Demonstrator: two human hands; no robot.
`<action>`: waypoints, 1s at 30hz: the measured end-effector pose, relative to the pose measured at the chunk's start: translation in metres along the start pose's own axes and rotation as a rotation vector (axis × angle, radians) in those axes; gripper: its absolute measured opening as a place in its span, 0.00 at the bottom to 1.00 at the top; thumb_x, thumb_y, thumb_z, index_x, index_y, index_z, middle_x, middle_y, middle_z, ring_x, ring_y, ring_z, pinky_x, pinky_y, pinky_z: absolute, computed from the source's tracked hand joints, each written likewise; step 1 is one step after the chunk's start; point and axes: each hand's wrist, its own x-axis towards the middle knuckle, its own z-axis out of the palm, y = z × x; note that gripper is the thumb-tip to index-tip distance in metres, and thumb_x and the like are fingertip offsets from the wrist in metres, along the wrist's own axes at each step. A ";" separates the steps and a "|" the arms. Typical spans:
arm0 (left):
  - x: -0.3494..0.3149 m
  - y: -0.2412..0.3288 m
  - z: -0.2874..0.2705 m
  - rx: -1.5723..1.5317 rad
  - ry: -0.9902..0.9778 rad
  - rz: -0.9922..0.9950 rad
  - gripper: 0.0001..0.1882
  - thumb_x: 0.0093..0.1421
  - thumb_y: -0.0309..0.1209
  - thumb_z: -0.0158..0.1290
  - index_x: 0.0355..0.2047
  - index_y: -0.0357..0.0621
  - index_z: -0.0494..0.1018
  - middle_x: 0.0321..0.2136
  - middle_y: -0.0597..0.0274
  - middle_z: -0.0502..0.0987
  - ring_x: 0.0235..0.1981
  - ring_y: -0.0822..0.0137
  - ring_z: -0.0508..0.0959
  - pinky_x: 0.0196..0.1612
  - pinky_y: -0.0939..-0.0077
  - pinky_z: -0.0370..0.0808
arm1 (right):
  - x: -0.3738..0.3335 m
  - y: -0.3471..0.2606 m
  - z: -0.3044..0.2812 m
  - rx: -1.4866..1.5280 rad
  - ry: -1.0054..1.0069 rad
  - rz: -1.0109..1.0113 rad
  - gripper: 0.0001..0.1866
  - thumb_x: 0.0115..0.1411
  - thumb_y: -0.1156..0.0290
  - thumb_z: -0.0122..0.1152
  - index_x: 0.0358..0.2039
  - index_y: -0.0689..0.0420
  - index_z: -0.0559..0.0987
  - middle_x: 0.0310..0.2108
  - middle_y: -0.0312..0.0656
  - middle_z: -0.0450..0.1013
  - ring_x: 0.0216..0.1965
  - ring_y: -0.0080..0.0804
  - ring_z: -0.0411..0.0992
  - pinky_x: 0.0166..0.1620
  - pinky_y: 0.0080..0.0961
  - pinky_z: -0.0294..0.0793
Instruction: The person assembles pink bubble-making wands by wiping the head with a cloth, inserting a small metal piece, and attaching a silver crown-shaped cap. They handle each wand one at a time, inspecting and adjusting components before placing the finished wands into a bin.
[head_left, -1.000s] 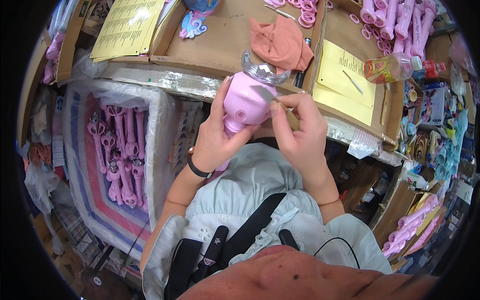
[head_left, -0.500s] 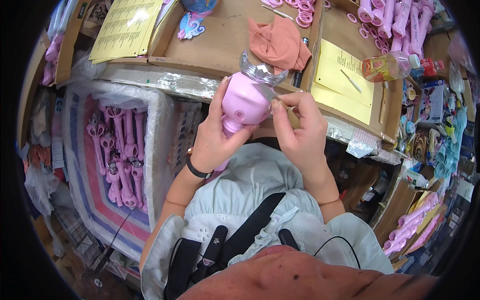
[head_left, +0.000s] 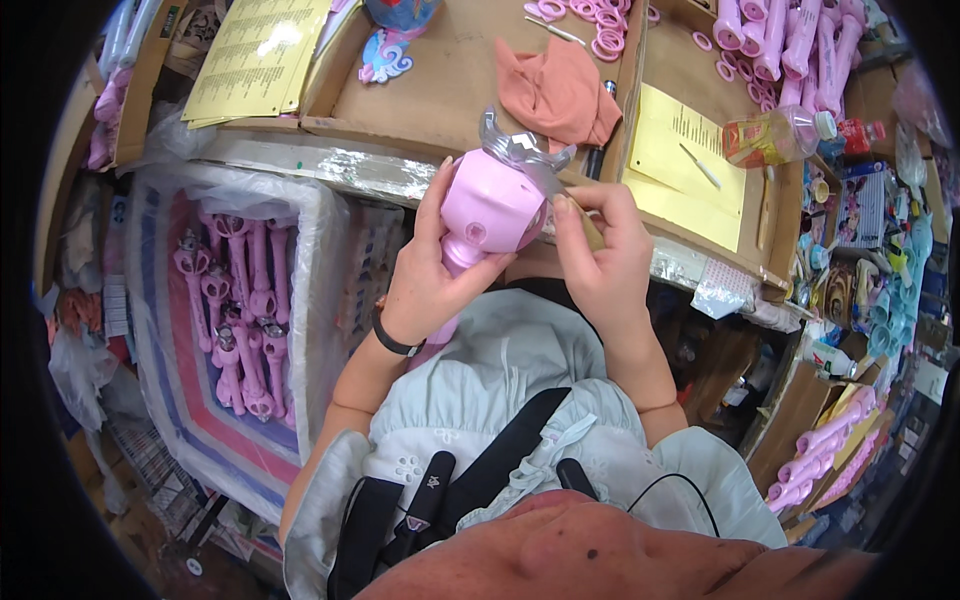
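A pink plastic toy wand (head_left: pixel 487 205) with a round head is held tilted in front of my chest. My left hand (head_left: pixel 430 280) is wrapped round its neck and the near side of the head. On top sits a silver crown-shaped piece (head_left: pixel 525 150). My right hand (head_left: pixel 610 255) pinches a small tool with a tan handle (head_left: pixel 588 225). The tool's flat grey end reaches the right side of the wand's head, just below the crown; its exact kind cannot be made out. The wand's lower handle is partly hidden behind my left hand and wrist.
A cardboard tray (head_left: pixel 450 100) ahead holds an orange cloth (head_left: pixel 560 95). Yellow sheets (head_left: pixel 690 170), a plastic bottle (head_left: pixel 775 137) and pink wand parts (head_left: pixel 795 45) lie to the right. On the left, a lined striped bin (head_left: pixel 215 430) contains several crowned pink wands (head_left: pixel 250 350).
The tool and my right fingers have shifted slightly along the right side of the wand's head. The wand head has turned a little; my left hand keeps its grip.
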 end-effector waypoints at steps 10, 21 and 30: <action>0.040 0.000 -0.013 0.006 0.301 0.146 0.53 0.48 0.28 0.63 0.63 0.35 0.37 0.52 0.41 0.65 0.50 0.58 0.72 0.50 0.70 0.69 | 0.027 -0.016 0.002 0.366 0.117 -0.208 0.05 0.58 0.78 0.56 0.36 0.62 0.72 0.33 0.39 0.68 0.25 0.17 0.66 0.30 0.14 0.67; 0.044 -0.015 0.004 0.151 0.345 0.015 0.50 0.48 0.26 0.62 0.64 0.36 0.39 0.55 0.43 0.61 0.52 0.58 0.68 0.52 0.69 0.67 | 0.035 0.004 0.028 0.308 0.056 -0.023 0.06 0.58 0.77 0.59 0.35 0.62 0.73 0.28 0.33 0.70 0.27 0.13 0.66 0.31 0.11 0.66; 0.046 -0.021 0.004 0.296 0.337 0.077 0.52 0.49 0.29 0.62 0.63 0.35 0.36 0.48 0.35 0.68 0.46 0.50 0.75 0.44 0.65 0.73 | 0.035 0.008 0.040 0.221 0.045 -0.149 0.06 0.54 0.77 0.61 0.33 0.63 0.76 0.23 0.39 0.70 0.20 0.24 0.68 0.24 0.20 0.67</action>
